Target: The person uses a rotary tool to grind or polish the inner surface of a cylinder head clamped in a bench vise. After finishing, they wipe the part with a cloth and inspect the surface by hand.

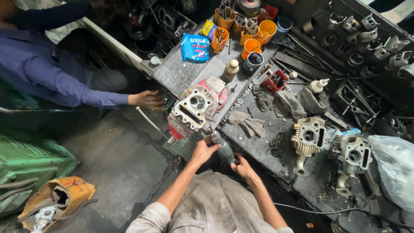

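Observation:
Both my hands hold a dark grey-green power drill [221, 146] pointing up at a pale metal engine cylinder head [193, 108] clamped in a red vise [177, 126] at the bench edge. My left hand [202, 151] grips the drill's front body near the chuck. My right hand [242, 167] wraps the rear handle. The drill tip touches the head's lower right corner.
Another person's hand [148, 100] in a purple sleeve rests left of the vise. Two more cylinder heads [308, 136] [353, 155] lie on the dirty bench [181, 71] with grey rags [250, 123], orange cups [251, 46], a blue packet [195, 47], a red box [276, 80] and a clear plastic bag [394, 164].

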